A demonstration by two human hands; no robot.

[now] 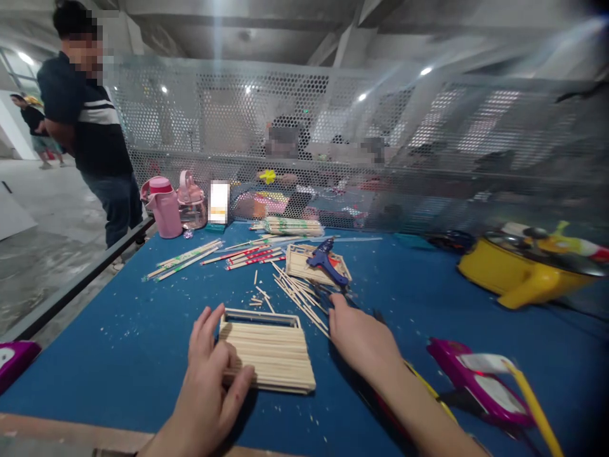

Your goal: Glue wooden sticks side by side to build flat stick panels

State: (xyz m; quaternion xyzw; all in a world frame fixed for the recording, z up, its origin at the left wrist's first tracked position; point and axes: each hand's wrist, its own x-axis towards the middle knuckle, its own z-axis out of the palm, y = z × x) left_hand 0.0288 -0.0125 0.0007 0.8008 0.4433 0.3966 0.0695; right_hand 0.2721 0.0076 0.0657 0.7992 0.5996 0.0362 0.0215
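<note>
In the head view, my left hand (214, 374) lies at the left side of a small box-like piece of bare wooden sticks (269, 352). Its fingers are spread, touching the piece's left edge and top. A narrow gap runs between the slatted part and the back rail. My right hand (356, 330) reaches over the table beside a bundle of loose sticks (302, 295); its fingertips are mostly hidden, near a dark object I cannot make out. Just beyond, a blue glue gun (327, 261) lies on a second stick piece (297, 263).
Packaged chopsticks (254, 255) and a wrapped bundle (292, 225) lie at the back. A pink flask (164, 209), a clear jug (191, 206) and a lit phone (219, 202) stand back left. Right are a yellow pot (495, 266) and a purple device (480, 381). A person (90, 120) stands left.
</note>
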